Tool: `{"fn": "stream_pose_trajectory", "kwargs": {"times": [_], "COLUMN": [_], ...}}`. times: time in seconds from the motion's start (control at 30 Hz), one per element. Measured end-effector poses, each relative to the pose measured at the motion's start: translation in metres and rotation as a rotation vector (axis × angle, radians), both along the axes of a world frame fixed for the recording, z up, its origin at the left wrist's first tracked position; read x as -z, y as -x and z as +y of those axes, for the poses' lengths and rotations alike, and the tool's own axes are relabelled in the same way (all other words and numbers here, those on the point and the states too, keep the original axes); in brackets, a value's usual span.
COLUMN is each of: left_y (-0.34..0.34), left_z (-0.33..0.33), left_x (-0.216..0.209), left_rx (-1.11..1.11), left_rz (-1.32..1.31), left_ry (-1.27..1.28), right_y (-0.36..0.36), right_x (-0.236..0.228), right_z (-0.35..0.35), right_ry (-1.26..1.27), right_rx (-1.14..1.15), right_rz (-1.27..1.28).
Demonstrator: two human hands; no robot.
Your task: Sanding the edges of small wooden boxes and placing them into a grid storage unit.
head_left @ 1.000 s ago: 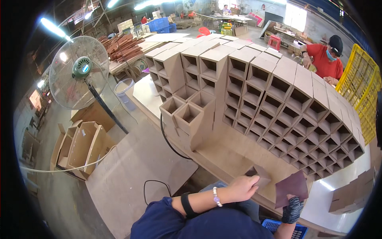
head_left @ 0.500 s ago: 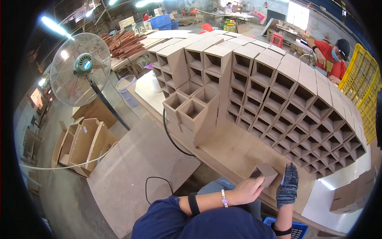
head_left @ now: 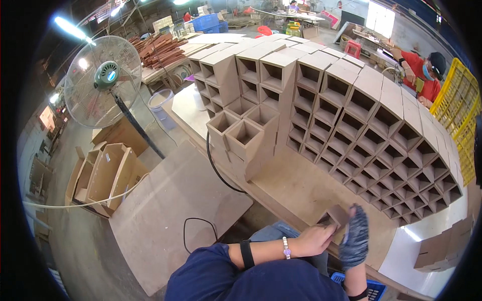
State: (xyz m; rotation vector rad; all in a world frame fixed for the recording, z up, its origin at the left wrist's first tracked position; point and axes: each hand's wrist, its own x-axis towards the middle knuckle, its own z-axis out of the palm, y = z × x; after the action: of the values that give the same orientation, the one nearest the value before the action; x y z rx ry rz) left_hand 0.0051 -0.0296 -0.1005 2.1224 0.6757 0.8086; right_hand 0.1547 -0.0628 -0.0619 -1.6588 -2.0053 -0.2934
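My bare left hand (head_left: 315,240), with a beaded bracelet at the wrist, grips a small brown open-ended square box (head_left: 337,214) just above the worktable (head_left: 296,183). Close against the box's right side is my right hand (head_left: 355,240) in a dark grey knit glove. Its fingers point away from me and are smeared by motion, so what they hold, if anything, is hidden. Beyond both hands rises a large stack of similar square boxes (head_left: 351,128), open ends toward me. A lower step of boxes (head_left: 244,134) stands at its left, openings up.
A pedestal fan (head_left: 106,75) and an opened carton (head_left: 108,173) stand to the left, beside a flat board (head_left: 175,200). A black cable (head_left: 213,168) hangs along the table edge. More brown pieces (head_left: 444,246) lie at the right. A co-worker in red (head_left: 419,75) is at the far right.
My gloved right hand has moved slightly left and closer to the box, now blurred. My left hand keeps its grip on the box, which has turned a little.
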Motion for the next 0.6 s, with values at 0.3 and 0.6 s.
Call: {"fn": "stream_pose_trajectory", "kwargs": {"times": [0.3,0.6], "left_y": [0.001,0.008], "left_z": [0.004,0.007], "left_x": [-0.005,-0.014], "left_rx": [-0.023,-0.054], "left_rz": [0.004,-0.086], "left_ry": [0.105,0.161], "right_y": [-0.041,-0.046], "right_x": [0.031,0.047], "right_z": [0.017,0.024], "right_ry": [0.061,0.203], "right_rx": [0.124,0.166], "right_rz": [-0.124,-0.124]}}
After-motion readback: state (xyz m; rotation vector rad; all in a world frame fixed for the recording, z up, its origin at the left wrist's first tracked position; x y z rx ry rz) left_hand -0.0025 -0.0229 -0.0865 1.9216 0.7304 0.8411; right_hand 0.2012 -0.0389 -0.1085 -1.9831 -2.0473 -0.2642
